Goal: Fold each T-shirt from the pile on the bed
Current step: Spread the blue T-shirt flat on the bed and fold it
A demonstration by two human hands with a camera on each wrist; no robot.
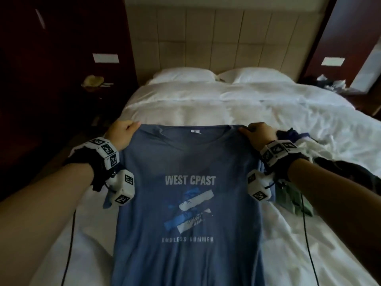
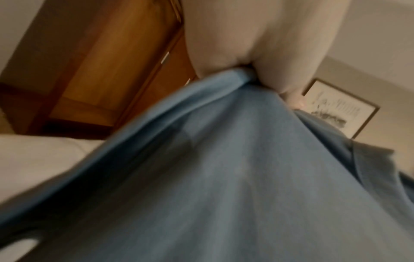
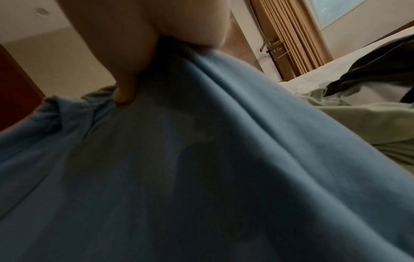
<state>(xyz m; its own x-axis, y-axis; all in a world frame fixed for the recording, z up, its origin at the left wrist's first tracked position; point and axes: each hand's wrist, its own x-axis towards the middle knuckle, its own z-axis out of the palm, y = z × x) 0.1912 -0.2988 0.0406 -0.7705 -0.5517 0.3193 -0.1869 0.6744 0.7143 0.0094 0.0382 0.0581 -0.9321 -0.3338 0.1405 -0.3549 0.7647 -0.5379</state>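
T-shirt [image 1: 185,157]: slate blue; white lettering, blue-and-white brushstroke print on chest. Bed [image 1: 268,112] linen and pillows [image 1: 183,74]: white. Headboard [image 1: 216,38]: beige, squared panels. Pile [image 1: 294,139]: dark navy, white, green pieces. Wrist markers [image 1: 107,151]: black-and-white checks.

T-shirt [image 1: 185,203] on bed [image 1: 257,120], pile [image 1: 305,157] right, pillows [image 1: 218,76] behind.

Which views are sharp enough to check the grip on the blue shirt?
Head view: dim but sharp, left hand and right hand pinching the blue T-shirt at its shoulders. Left wrist view: motion-blurred. Right wrist view: soft and dark, thumb on cloth readable.
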